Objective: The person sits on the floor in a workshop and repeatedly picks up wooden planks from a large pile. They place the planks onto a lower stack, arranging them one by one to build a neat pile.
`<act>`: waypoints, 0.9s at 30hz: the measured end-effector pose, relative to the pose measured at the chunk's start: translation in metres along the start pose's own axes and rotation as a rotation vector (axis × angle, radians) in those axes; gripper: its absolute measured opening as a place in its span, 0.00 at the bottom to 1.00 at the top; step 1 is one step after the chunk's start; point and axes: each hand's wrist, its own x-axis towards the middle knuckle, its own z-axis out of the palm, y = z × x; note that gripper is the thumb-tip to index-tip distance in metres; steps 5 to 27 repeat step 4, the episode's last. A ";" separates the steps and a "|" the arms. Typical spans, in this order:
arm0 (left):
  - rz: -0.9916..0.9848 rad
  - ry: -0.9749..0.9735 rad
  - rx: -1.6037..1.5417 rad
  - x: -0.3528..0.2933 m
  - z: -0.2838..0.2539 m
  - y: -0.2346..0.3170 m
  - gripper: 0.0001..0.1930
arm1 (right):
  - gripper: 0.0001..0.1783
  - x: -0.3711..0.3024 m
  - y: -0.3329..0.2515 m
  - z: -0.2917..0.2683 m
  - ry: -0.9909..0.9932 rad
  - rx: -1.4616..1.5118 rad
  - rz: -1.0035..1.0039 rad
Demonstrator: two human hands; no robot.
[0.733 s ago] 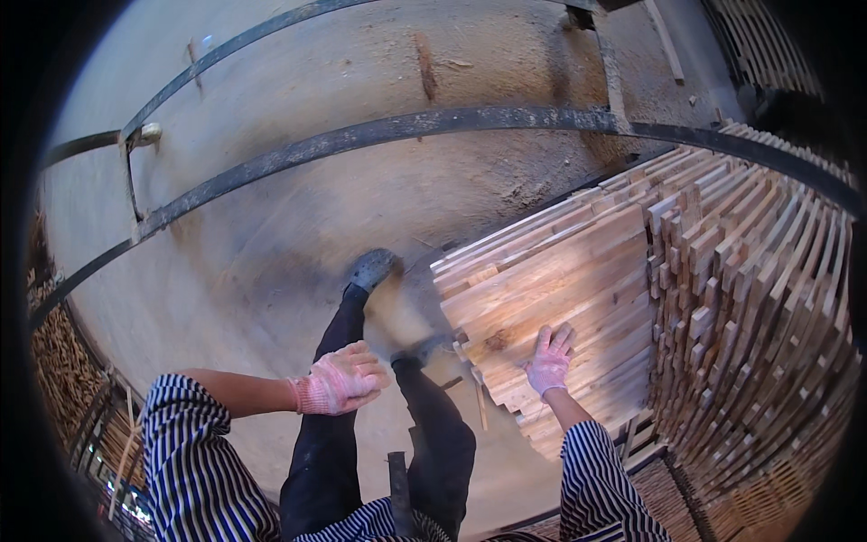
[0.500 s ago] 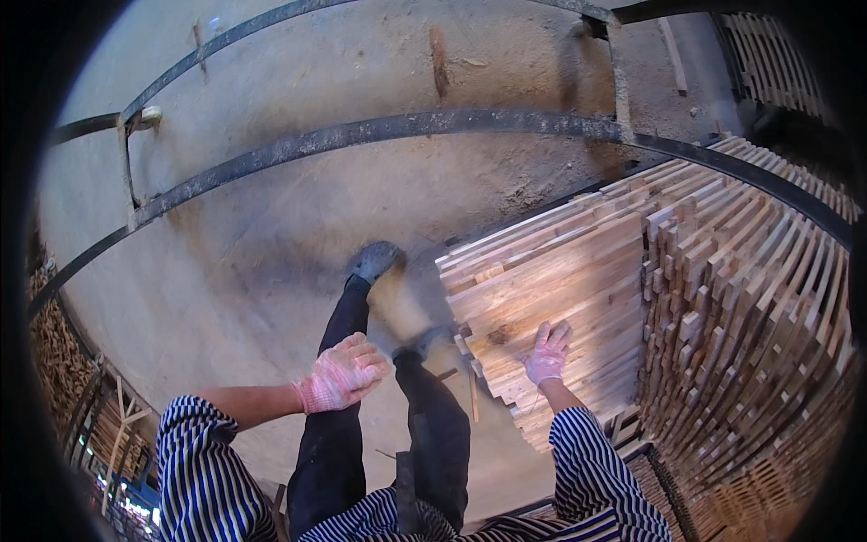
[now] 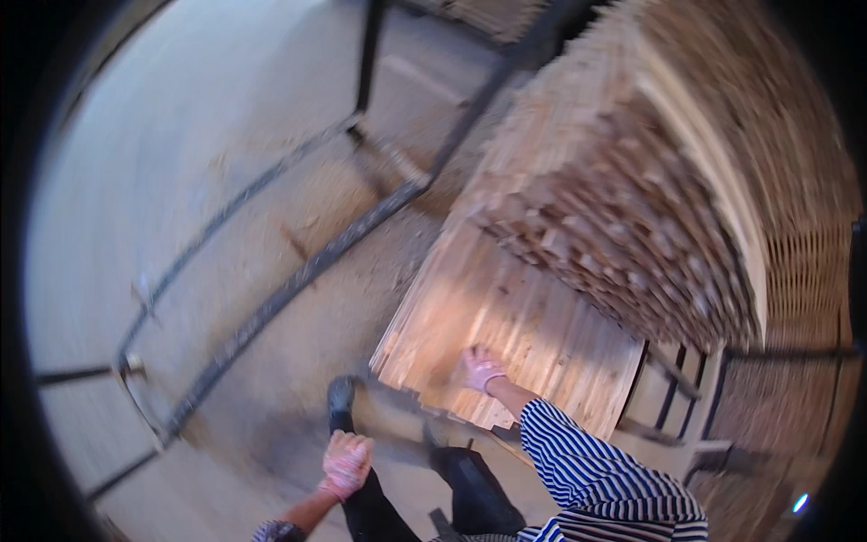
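Note:
My right hand point(image 3: 483, 369), in a pink and white work glove, rests with fingers spread on a layer of pale wooden slats point(image 3: 551, 334). The slats lie side by side, and their near ends are uneven. My left hand point(image 3: 347, 462), gloved the same way, hangs over my leg, away from the wood. Its fingers look curled in, and no object shows in them. Beyond the layer rises a tall stack of wooden slats point(image 3: 614, 217), blurred, with stepped ends facing me.
A dark metal rail frame point(image 3: 298, 275) crosses from lower left to upper middle above the dusty concrete floor point(image 3: 172, 208). More stacked wood point(image 3: 813, 271) stands at the right, by dark metal bars point(image 3: 695, 388). My shoe point(image 3: 342, 395) is on the floor.
The view has turned right, bringing more of the tall stack into sight. My right hand still lies on the slats. My left hand has its fingers more curled and stays off the wood.

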 end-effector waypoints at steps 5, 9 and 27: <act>0.057 -0.089 0.485 0.003 0.036 0.065 0.17 | 0.36 -0.083 0.006 -0.037 0.077 0.681 -0.211; 0.057 -0.089 0.485 0.003 0.036 0.065 0.17 | 0.36 -0.083 0.006 -0.037 0.077 0.681 -0.211; 0.057 -0.089 0.485 0.003 0.036 0.065 0.17 | 0.36 -0.083 0.006 -0.037 0.077 0.681 -0.211</act>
